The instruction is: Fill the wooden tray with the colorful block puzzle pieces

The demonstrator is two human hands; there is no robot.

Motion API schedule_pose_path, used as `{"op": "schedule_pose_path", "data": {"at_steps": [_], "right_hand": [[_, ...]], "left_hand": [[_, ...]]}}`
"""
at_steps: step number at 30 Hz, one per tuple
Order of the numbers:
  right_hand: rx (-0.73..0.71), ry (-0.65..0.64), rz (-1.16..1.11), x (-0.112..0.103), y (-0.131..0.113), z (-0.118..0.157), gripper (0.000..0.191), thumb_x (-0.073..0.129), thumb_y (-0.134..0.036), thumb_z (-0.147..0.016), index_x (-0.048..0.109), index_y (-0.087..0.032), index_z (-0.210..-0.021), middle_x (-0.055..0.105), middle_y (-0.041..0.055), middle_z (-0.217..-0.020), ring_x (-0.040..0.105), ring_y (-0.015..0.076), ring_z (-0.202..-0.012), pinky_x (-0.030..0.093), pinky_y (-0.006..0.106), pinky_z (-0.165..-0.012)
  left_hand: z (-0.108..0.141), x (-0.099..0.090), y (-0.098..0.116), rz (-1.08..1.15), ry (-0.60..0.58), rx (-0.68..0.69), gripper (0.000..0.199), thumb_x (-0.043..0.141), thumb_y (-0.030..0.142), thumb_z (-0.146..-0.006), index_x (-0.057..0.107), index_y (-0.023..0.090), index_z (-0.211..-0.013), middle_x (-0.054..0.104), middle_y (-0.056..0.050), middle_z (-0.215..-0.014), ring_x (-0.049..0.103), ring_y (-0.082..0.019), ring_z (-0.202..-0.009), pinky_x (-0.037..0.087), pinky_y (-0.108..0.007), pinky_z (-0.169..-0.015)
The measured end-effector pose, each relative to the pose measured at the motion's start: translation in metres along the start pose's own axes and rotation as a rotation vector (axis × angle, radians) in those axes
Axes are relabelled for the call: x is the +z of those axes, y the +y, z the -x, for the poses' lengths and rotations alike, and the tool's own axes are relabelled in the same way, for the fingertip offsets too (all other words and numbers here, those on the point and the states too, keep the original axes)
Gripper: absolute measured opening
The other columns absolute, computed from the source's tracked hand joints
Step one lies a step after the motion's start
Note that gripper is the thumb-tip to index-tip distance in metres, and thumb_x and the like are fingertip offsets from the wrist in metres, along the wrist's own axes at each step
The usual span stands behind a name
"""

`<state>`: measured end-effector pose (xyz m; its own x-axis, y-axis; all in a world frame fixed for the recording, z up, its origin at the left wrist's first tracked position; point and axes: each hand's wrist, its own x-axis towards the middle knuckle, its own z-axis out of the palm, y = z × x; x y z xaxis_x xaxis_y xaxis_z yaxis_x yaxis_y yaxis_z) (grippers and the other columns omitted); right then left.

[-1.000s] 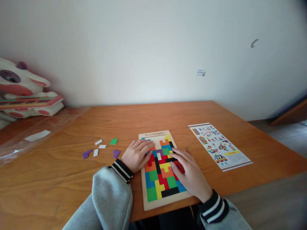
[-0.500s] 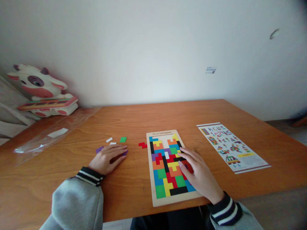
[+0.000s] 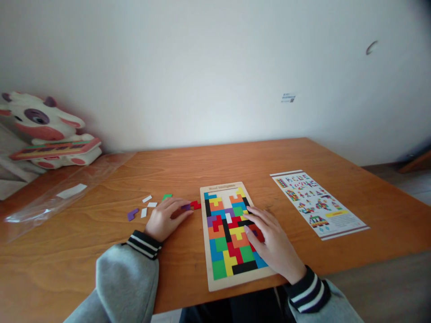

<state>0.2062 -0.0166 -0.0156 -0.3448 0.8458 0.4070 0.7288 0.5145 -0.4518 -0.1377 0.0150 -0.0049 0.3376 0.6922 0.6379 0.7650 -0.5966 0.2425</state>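
Note:
My left hand [image 3: 168, 219] is closed on a purple puzzle piece [image 3: 186, 207], low over the table to the left of the puzzle board. Just past its fingertips lies a red zigzag piece [image 3: 195, 205], close to the board's left edge. My right hand [image 3: 271, 240] rests over the right side of the wooden puzzle board [image 3: 218, 283], fingers apart, covering some pieces. Coloured block pieces fill most of the board, with a bare patch near its top. Behind the left hand, a green piece [image 3: 167, 196] is partly hidden.
Left of my left hand lie another purple piece [image 3: 133, 214] and several white pieces [image 3: 152, 204]. A clear plastic bag [image 3: 101, 172] stretches along the table's left side, near a cow-shaped toy keyboard [image 3: 55, 143]. A printed pattern sheet [image 3: 318, 204] lies to the right.
My left hand has moved right with the purple piece, toward the board, uncovering white pieces and the other purple piece. The right hand stays over the board. The view has shifted slightly.

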Motion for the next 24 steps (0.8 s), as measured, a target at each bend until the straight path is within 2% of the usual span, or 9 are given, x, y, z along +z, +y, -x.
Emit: {"op": "schedule_pose_path", "data": {"at_steps": [7,10,13,18,24], "right_hand": [[-0.004,0.017,0.005,-0.001,-0.003,-0.002,0.028,0.053,-0.029,-0.096,0.064,-0.023,-0.121,0.063,0.0096,-0.136,0.056,0.0277,-0.128,0.046,0.052,-0.110],[-0.002,0.018,0.010,-0.002,-0.004,-0.003,0.028,0.054,-0.026,-0.095,0.064,-0.022,-0.121,0.063,0.0097,-0.136,0.056,0.0276,-0.129,0.046,0.052,-0.110],[0.003,0.005,0.015,-0.003,-0.006,-0.003,0.028,0.054,-0.024,-0.095,0.064,-0.022,-0.121,0.062,0.0097,-0.136,0.055,0.0273,-0.129,0.045,0.053,-0.111],[0.016,0.000,0.018,-0.003,-0.007,-0.003,0.028,0.054,-0.023,-0.094,0.064,-0.021,-0.120,0.062,0.0105,-0.136,0.055,0.0272,-0.129,0.045,0.052,-0.111],[0.021,0.007,0.019,-0.003,-0.007,-0.002,0.029,0.055,-0.022,-0.093,0.063,-0.022,-0.122,0.062,0.0095,-0.136,0.054,0.0271,-0.130,0.045,0.052,-0.111]], "left_hand": [[-0.049,0.059,0.027,0.152,0.022,-0.057,0.024,0.063,0.043,-0.094,0.071,0.021,-0.101,0.075,-0.006,-0.100,0.071,-0.020,-0.093,0.059,-0.035,-0.086],[-0.067,0.078,0.035,0.167,0.023,-0.082,0.024,0.063,0.044,-0.094,0.071,0.021,-0.100,0.075,-0.006,-0.099,0.070,-0.021,-0.093,0.058,-0.036,-0.087],[-0.081,0.092,0.041,0.170,-0.040,-0.107,0.022,0.065,0.043,-0.093,0.071,0.022,-0.097,0.075,-0.004,-0.097,0.069,-0.021,-0.092,0.056,-0.036,-0.087],[-0.092,0.104,0.046,0.173,-0.139,-0.129,0.020,0.065,0.041,-0.093,0.072,0.023,-0.089,0.076,-0.003,-0.096,0.069,-0.020,-0.092,0.055,-0.035,-0.088],[-0.086,0.096,0.053,0.113,-0.176,0.081,0.025,0.056,0.037,-0.099,0.075,0.022,-0.099,0.075,-0.006,-0.109,0.068,-0.022,-0.101,0.055,-0.040,-0.093]]}}
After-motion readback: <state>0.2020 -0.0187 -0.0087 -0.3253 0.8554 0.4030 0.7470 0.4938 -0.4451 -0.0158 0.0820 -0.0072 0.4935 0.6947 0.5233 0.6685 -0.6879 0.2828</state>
